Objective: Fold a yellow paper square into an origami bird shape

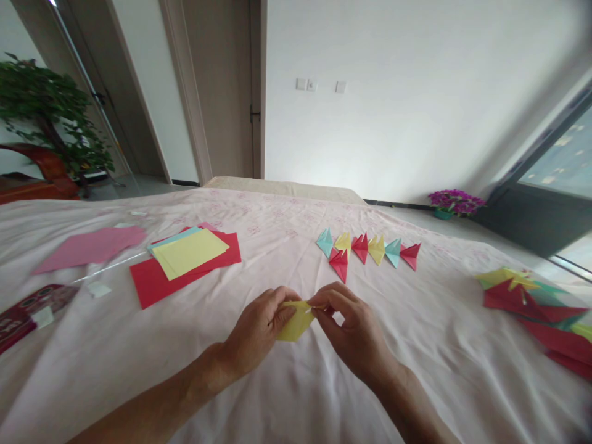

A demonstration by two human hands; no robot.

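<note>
A small folded piece of yellow paper [295,328] is held over the sheet, between my two hands. My left hand [261,317] pinches its left side, thumb on the near face. At its upper right corner, my right hand [349,324] grips the paper between thumb and fingertips. Beyond my hands lies a row of folded paper pieces in light blue, yellow and red, with a red folded piece [339,265] in front of the row, close to my right hand. Exact folds at my fingertips are partly hidden.
Left of my hands lie yellow paper sheets [192,253] on red paper [143,287], and pink paper [90,246]. A dark red package [23,314] sits at the far left. Larger folded paper shapes [531,302] rest at the right. All lie on a wrinkled pale pink sheet [277,228].
</note>
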